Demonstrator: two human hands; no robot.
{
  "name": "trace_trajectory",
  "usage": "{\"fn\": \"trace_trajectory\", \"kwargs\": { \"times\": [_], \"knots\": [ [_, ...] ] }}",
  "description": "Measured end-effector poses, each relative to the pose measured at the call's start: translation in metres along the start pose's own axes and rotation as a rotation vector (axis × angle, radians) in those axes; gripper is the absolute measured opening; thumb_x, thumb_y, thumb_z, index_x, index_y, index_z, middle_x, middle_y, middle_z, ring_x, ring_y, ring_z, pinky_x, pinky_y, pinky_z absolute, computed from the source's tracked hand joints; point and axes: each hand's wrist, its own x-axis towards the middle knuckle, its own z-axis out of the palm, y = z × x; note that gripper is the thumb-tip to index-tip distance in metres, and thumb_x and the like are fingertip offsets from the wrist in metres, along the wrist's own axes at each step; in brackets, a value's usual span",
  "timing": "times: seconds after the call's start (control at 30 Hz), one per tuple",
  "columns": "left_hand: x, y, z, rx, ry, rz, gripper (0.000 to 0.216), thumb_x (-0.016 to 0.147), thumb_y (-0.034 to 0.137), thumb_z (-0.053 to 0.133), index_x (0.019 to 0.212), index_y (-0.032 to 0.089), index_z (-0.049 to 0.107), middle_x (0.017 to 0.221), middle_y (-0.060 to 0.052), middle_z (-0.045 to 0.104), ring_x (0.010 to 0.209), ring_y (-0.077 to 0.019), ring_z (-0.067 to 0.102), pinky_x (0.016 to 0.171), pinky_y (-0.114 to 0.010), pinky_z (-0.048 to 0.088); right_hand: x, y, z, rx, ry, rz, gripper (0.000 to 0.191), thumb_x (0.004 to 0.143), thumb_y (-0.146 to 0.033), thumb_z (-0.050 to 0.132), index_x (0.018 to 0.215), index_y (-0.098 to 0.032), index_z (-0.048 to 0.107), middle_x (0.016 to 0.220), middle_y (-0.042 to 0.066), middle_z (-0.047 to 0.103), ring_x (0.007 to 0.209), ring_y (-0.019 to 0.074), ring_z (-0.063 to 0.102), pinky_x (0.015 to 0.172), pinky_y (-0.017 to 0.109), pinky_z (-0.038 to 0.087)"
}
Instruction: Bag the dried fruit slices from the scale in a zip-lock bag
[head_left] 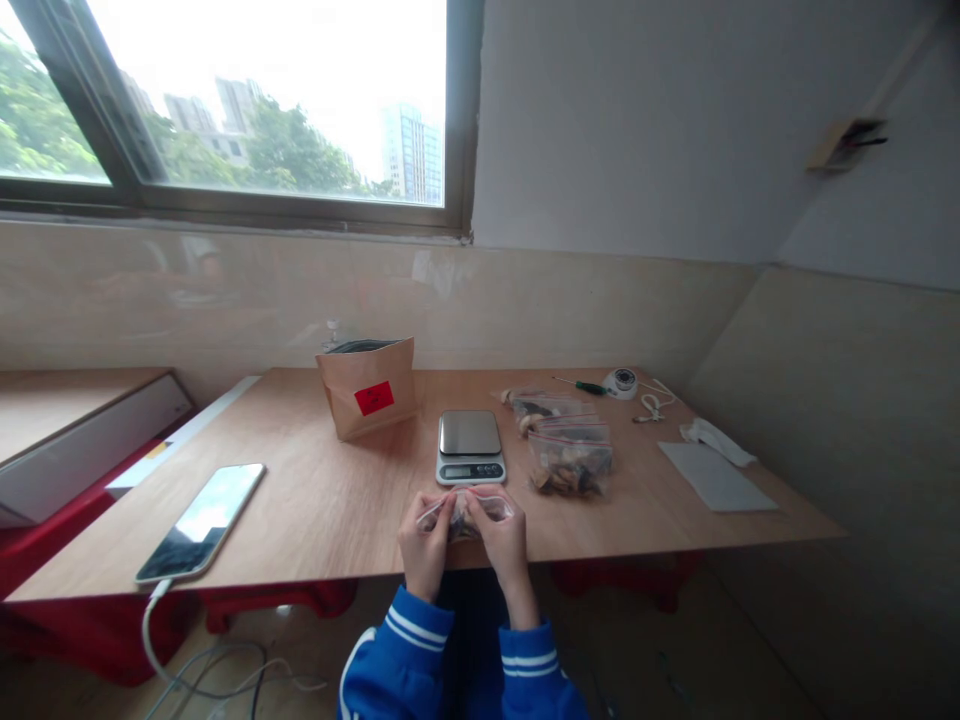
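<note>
My left hand and my right hand pinch the top of a clear zip bag at the table's front edge. Both thumbs and fingertips press together on its rim near the middle. Something sits low inside the bag, too small to name. Just beyond my hands is a digital kitchen scale with a bare metal plate. To its right lie several clear zip bags holding brownish pieces that look dried. A brown paper pouch with a red label stands upright, back left of the scale.
A phone with a charging cable lies at the left front edge. At the right are a green-handled screwdriver, a white dome camera with its cord, a white sheet and a crumpled white cloth or tissue.
</note>
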Motion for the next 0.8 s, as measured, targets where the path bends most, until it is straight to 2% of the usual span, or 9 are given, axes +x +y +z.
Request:
{"fn": "trace_trajectory", "kwargs": {
  "times": [0.13,0.27,0.33,0.43,0.57,0.63,0.67,0.73,0.8],
  "knots": [
    [0.005,0.001,-0.003,-0.071,-0.011,-0.054,0.034,0.070,0.052,0.066,0.068,0.018,0.063,0.063,0.000,0.062,0.062,-0.0163,0.059,0.059,-0.024,0.045,0.002,-0.003,-0.011,-0.029,-0.036,-0.025,0.025,0.084,-0.041,0.056,0.080,-0.017,0.065,0.065,0.002,0.066,0.065,0.0166,0.063,0.065,0.027,0.051],
    [0.005,0.002,-0.002,-0.109,0.070,-0.104,0.047,0.076,0.060,0.054,0.065,0.015,0.063,0.053,0.000,0.057,0.053,-0.0143,0.054,0.054,-0.025,0.044,0.000,-0.002,-0.013,-0.067,0.064,-0.026,0.032,0.086,-0.046,0.050,0.078,-0.018,0.064,0.062,0.000,0.063,0.058,0.0156,0.059,0.058,0.025,0.048],
    [0.005,0.001,0.000,-0.113,0.111,-0.127,0.050,0.079,0.061,0.050,0.064,0.015,0.062,0.047,0.001,0.053,0.049,-0.0125,0.050,0.052,-0.024,0.042,-0.001,0.000,-0.011,-0.099,0.100,-0.039,0.035,0.086,-0.049,0.050,0.076,-0.019,0.064,0.064,0.001,0.063,0.060,0.0161,0.058,0.059,0.026,0.047],
    [0.005,-0.002,0.000,-0.167,0.142,-0.172,0.050,0.080,0.061,0.049,0.063,0.016,0.058,0.048,0.003,0.052,0.047,-0.0109,0.049,0.049,-0.022,0.041,-0.003,0.001,-0.009,-0.152,0.127,-0.067,0.040,0.088,-0.052,0.044,0.071,-0.019,0.061,0.061,0.001,0.061,0.061,0.0167,0.059,0.061,0.025,0.046],
    [0.007,-0.001,-0.001,-0.219,0.162,-0.203,0.051,0.078,0.063,0.050,0.054,0.017,0.049,0.045,0.003,0.048,0.043,-0.0096,0.045,0.046,-0.022,0.038,-0.006,-0.002,-0.003,-0.231,0.154,-0.078,0.045,0.091,-0.054,0.036,0.069,-0.021,0.059,0.054,0.000,0.057,0.053,0.0155,0.055,0.057,0.024,0.042],
    [0.009,0.003,-0.004,-0.232,0.142,-0.233,0.053,0.077,0.064,0.050,0.051,0.018,0.047,0.042,0.004,0.046,0.041,-0.0093,0.043,0.044,-0.022,0.036,-0.007,-0.003,-0.003,-0.258,0.164,-0.081,0.046,0.090,-0.055,0.036,0.068,-0.021,0.057,0.054,0.000,0.057,0.052,0.0154,0.055,0.056,0.025,0.041],
    [0.010,0.004,-0.007,-0.238,0.092,-0.262,0.054,0.075,0.065,0.051,0.051,0.017,0.048,0.041,0.003,0.047,0.040,-0.0097,0.044,0.044,-0.022,0.037,-0.006,-0.004,-0.006,-0.256,0.183,-0.075,0.046,0.089,-0.056,0.037,0.067,-0.021,0.057,0.054,0.000,0.057,0.052,0.0156,0.055,0.056,0.025,0.041],
    [0.015,0.005,-0.017,-0.235,-0.031,-0.338,0.055,0.071,0.067,0.052,0.056,0.015,0.056,0.044,0.001,0.051,0.042,-0.0119,0.049,0.044,-0.023,0.038,-0.002,-0.005,-0.020,-0.209,0.298,-0.058,0.047,0.087,-0.059,0.039,0.066,-0.021,0.055,0.053,0.001,0.058,0.052,0.0160,0.055,0.057,0.026,0.042],
    [0.022,0.001,-0.031,-0.204,-0.072,-0.398,0.058,0.065,0.070,0.054,0.065,0.012,0.063,0.050,-0.003,0.057,0.046,-0.0141,0.054,0.045,-0.024,0.040,0.007,-0.006,-0.046,-0.105,0.513,-0.040,0.048,0.085,-0.063,0.040,0.066,-0.020,0.053,0.051,0.000,0.056,0.051,0.0158,0.055,0.057,0.027,0.043]
  ]
}}
